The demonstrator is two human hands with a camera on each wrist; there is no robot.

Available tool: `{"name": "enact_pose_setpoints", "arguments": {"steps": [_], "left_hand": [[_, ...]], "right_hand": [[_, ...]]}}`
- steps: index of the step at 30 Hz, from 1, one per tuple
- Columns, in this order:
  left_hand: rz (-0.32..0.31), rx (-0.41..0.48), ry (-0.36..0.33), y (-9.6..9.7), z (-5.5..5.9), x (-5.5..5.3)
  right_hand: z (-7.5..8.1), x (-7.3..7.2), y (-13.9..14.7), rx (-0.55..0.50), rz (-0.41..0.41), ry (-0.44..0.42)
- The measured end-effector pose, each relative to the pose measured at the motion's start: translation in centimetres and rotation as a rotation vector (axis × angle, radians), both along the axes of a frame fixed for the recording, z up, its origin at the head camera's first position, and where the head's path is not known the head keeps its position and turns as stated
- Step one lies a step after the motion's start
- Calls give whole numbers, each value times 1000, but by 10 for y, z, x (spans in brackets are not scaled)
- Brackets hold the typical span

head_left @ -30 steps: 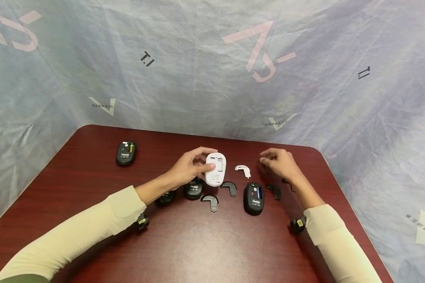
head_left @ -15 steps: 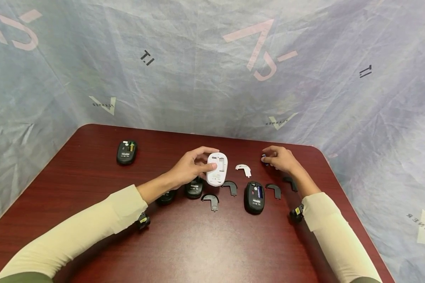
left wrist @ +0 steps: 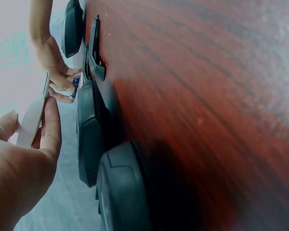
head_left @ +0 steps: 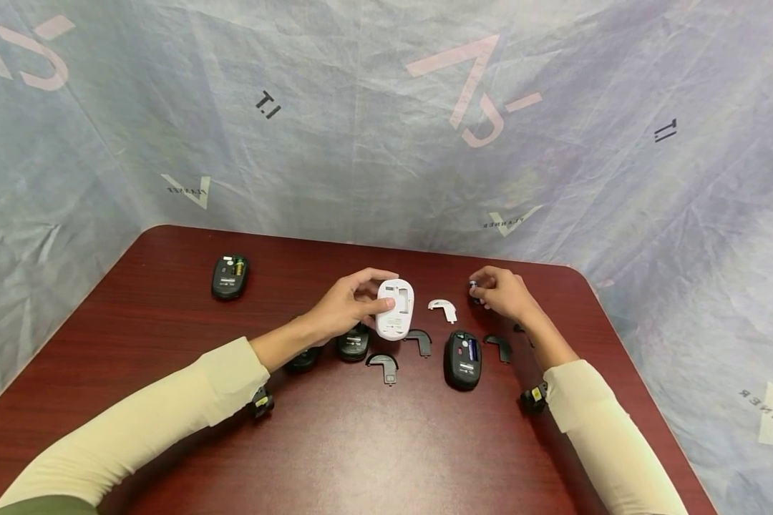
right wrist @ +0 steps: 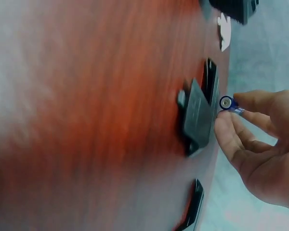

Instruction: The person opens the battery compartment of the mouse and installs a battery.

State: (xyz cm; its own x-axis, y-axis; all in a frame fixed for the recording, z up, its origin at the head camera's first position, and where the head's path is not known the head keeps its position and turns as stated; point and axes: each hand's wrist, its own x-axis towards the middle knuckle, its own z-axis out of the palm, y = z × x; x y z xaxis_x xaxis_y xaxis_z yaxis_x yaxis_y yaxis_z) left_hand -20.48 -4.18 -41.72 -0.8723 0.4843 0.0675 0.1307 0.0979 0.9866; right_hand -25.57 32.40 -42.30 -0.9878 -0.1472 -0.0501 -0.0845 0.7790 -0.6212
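My left hand [head_left: 348, 304] grips a white computer mouse [head_left: 396, 323] by its sides, thumb across the underside, which faces the head camera. The mouse's battery bay is uncovered and looks empty. Off to the right, my right hand [head_left: 505, 293] pinches a small blue battery [right wrist: 226, 102] between thumb and fingertips, one round end showing in the right wrist view. Between the hands lies a white curved battery cover [head_left: 447, 309]. Nearer the front is an upturned black mouse [head_left: 462, 361] with a blue battery in its open bay.
Black battery covers lie around, among them one cover [head_left: 383, 366] in front of the white mouse and another cover [head_left: 501, 347] below my right hand. Two black mice [head_left: 352, 346] sit under my left hand. Another upturned black mouse [head_left: 230, 277] stands far left, batteries showing.
My right hand first shifted slightly away, the blue battery coming into view at its fingertips, then moved a little left with it. The left hand and white mouse have barely moved.
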Motion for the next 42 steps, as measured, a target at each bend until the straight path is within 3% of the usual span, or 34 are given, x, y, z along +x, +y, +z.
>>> {"name": "enact_pose_setpoints", "arguments": {"steps": [9,22,28,33,42], "left_hand": [[-1,-2,-8,0,-2,0],[-12,-12,-33,3,-6,-2],[-13,-8,-40,5,-5,-4],[-14,-14,-40,5,-4,-5],[-5,-27,-23,4,-4,-7]], "right_hand": [[13,18,-27,-164,-5,79],[37,43,-80,-408,133,109],[42,50,-97,-468,194,110],[37,50,-108,-466,196,130],[33,55,-116,-333,204,203]]}}
